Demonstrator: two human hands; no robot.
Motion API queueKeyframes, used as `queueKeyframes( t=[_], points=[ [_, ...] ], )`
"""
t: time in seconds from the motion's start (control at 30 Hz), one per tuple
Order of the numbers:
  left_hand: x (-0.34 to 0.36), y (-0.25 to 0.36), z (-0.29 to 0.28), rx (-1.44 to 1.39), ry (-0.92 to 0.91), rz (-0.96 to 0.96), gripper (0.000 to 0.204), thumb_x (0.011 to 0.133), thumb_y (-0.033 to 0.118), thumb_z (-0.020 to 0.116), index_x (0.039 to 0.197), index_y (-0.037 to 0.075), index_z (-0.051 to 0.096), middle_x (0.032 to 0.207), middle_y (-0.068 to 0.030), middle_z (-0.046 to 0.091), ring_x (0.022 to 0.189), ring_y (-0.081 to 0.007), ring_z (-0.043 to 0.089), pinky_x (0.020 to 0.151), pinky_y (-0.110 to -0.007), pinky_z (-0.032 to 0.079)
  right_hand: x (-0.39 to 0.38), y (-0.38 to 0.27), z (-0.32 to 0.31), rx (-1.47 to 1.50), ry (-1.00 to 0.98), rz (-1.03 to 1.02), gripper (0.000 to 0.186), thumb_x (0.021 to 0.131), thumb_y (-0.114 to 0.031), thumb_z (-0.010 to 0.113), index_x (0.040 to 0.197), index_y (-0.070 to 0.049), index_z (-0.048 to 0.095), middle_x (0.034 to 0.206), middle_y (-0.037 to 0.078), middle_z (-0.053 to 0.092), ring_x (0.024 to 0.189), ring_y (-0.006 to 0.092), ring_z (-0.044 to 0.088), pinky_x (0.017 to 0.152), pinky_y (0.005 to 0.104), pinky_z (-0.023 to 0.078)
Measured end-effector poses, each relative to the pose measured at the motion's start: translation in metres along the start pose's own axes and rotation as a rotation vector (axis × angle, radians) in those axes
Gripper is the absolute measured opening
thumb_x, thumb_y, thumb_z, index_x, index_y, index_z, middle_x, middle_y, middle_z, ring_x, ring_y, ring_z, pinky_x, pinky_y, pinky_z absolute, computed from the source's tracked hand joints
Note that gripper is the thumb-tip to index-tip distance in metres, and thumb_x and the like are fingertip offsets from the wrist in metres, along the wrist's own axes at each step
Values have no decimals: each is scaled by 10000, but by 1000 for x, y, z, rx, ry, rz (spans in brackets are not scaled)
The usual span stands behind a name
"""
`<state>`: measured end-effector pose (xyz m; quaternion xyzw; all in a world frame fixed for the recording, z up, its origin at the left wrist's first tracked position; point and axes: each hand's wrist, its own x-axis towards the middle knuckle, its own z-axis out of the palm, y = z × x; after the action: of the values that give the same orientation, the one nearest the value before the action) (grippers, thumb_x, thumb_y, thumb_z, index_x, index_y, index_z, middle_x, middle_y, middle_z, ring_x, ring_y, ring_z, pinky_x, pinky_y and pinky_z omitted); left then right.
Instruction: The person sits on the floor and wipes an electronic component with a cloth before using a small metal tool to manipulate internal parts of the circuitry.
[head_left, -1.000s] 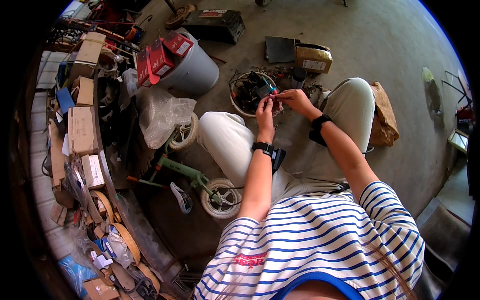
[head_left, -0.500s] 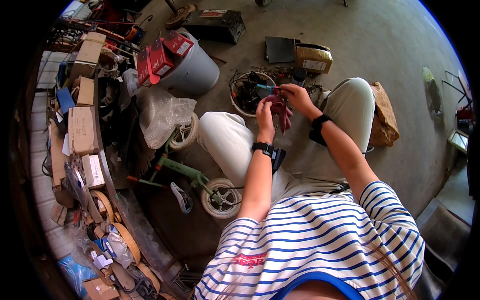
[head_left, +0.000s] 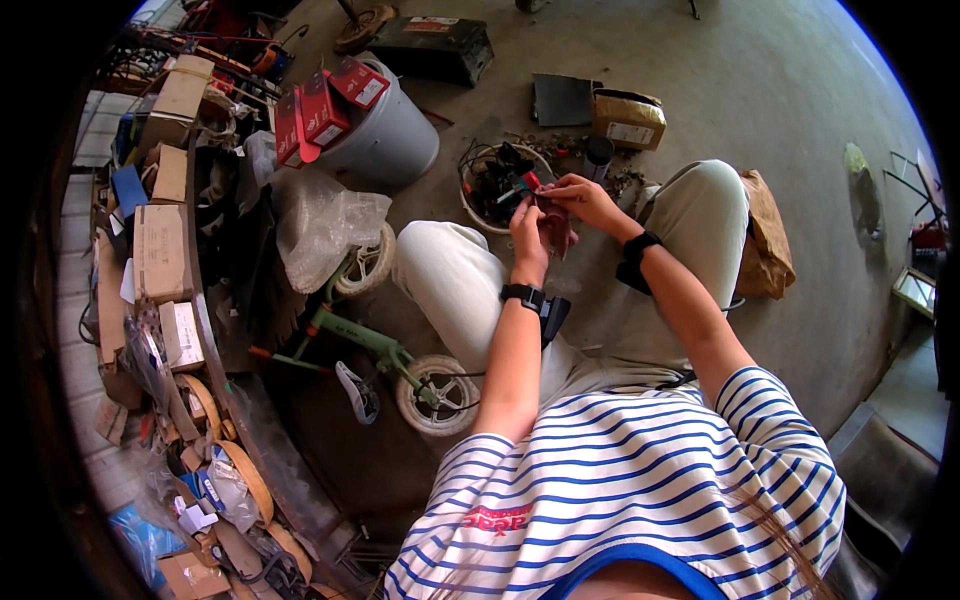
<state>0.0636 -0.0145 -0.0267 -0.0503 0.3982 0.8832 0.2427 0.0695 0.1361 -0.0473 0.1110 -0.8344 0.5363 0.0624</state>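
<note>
Red oblong cardboard boxes [head_left: 322,116]: on grey round plastic bin [head_left: 390,140], left of white round tub [head_left: 490,228]; green-framed two-wheeled bike [head_left: 360,335]: nearer, left of pale-trousered legs [head_left: 452,270].

Sm. red-and-teal item [head_left: 529,182], type unclear at this size, held up at the fingertips of left hand [head_left: 527,225] & right hand [head_left: 590,200]; red part up top, teal lower L. Dk. red cloth [head_left: 558,228], crumpled, hangs btwn. hands, loose end down.
</note>
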Motion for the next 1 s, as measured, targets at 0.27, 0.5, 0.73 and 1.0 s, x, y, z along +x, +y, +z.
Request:
queueKeyframes(
  t=[0.27, 0.5, 0.73, 1.0],
  points=[
    [10, -9, -16, -63, -44, 4, 333, 800, 25, 394, 1093, -5, 549, 930, -67, 599, 795, -155, 583, 735, -262, 470, 0, -1, -4, 106, -6, 80, 298, 765, 16, 540, 1023, -73, 658, 995, 82, 569, 860, 188, 566, 730, 269, 454],
    [7, -13, -11, 12, 138, 71, 232, 921, 214, 512, 1035, 28, 592, 896, -16, 605, 739, -100, 566, 652, -211, 462, -2, 7, -4, 282, -38, 221, 226, 744, -70, 532, 914, 32, 642, 821, 94, 612, 733, 163, 576, 658, 286, 461],
    [9, -17, -15, 265, 196, 34, 216, 924, 236, 511, 932, 50, 621, 815, 20, 598, 664, -59, 529, 581, -192, 432, -5, 26, -1, 286, -7, 348, 209, 742, -126, 530, 817, 40, 631, 605, 67, 581, 602, 154, 560, 597, 280, 452],
    [11, -24, -23, 523, 139, 92, 279, 917, 246, 525, 1004, -3, 617, 868, -9, 621, 728, -71, 538, 647, -217, 444, -2, 3, -7, 505, 83, 501, 333, 876, -353, 493, 915, -44, 610, 704, -4, 550, 616, 85, 488, 536, 221, 371]
  ],
)
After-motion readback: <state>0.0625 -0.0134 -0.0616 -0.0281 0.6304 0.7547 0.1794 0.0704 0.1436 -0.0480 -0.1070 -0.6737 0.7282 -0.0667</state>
